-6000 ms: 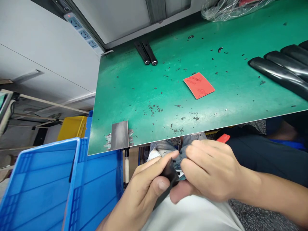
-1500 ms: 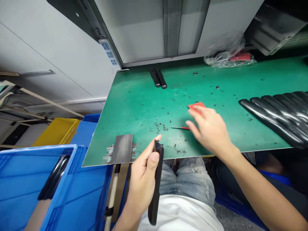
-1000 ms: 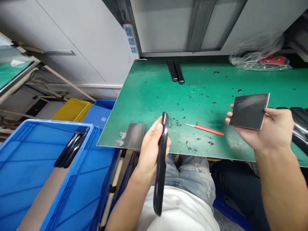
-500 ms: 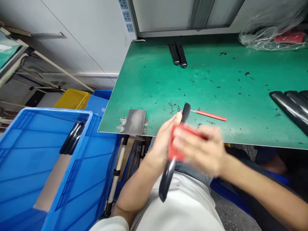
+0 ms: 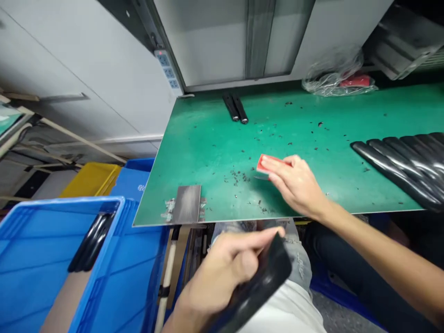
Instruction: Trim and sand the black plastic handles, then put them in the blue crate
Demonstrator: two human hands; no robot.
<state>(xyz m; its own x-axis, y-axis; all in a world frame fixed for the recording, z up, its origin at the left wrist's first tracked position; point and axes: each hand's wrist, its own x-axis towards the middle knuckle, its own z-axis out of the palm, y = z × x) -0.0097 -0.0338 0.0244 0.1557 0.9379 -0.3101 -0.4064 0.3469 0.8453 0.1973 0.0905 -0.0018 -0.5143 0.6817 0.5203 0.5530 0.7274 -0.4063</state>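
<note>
R hand has left black part, fingers now flat on red pad mid green mat. L hand grips the black part below mat's near edge; rubbing looks paused.

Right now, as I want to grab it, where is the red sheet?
In the head view the red sheet lies on the green table, mid-front, at the fingertips of the right hand and right of the grey plate.

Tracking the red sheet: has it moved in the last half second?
Yes. The red sheet left the black part below the edge of the green table; the right hand now holds it on top, right of the metal plate.
</note>
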